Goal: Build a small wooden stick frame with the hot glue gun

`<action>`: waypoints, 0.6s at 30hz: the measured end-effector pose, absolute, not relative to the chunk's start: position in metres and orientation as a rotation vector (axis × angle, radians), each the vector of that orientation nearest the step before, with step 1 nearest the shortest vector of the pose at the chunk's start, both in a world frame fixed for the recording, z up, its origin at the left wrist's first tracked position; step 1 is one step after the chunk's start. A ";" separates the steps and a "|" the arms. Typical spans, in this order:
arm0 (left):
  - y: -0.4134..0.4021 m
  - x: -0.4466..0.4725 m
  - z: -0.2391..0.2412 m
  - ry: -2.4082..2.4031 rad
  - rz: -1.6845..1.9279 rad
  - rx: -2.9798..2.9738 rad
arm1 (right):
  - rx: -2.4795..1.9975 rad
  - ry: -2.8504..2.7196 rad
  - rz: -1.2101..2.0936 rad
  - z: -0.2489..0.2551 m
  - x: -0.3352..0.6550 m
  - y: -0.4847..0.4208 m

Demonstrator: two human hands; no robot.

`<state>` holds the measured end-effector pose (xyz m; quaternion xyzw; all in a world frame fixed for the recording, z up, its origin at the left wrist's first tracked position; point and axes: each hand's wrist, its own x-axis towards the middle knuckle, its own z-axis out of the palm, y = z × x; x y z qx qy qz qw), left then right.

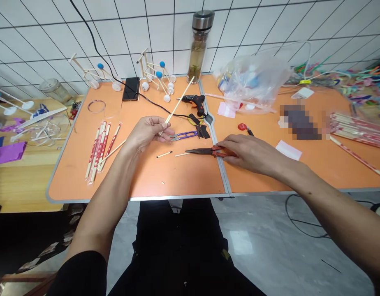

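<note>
My left hand [155, 129] pinches a pale wooden chopstick [181, 97] that slants up and away over the table; whether it is one stick or two side by side is hard to tell. My right hand [244, 150] is closed on the red handles of long-nose pliers [202, 151], which lie on the table with jaws pointing left. Just off the jaw tips is a short cut stick [181, 154]. Left of it lies another short stick with dark ends [164, 154]. Purple-handled thread snips [185, 135] rest beyond the pliers, near my left fingertips.
Wrapped chopsticks [99, 150] lie at left, more [359, 129] at far right. Behind are a phone [131, 89], stick models with white wheels [157, 74], a black glue gun [193, 102], a tall tea bottle [197, 53] and a plastic bag [254, 80]. A cable crosses the table.
</note>
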<state>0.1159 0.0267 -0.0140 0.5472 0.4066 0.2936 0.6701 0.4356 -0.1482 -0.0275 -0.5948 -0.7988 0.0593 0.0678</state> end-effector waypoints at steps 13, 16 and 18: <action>0.029 0.113 -0.012 0.923 0.672 1.224 | -2.056 -2.393 0.230 -0.022 0.418 -0.175; 0.030 0.113 -0.011 0.913 0.673 1.203 | -2.030 -2.314 0.096 -0.029 0.423 -0.178; 0.030 0.112 -0.011 0.909 0.673 1.186 | -1.982 -2.189 0.090 -0.033 0.426 -0.176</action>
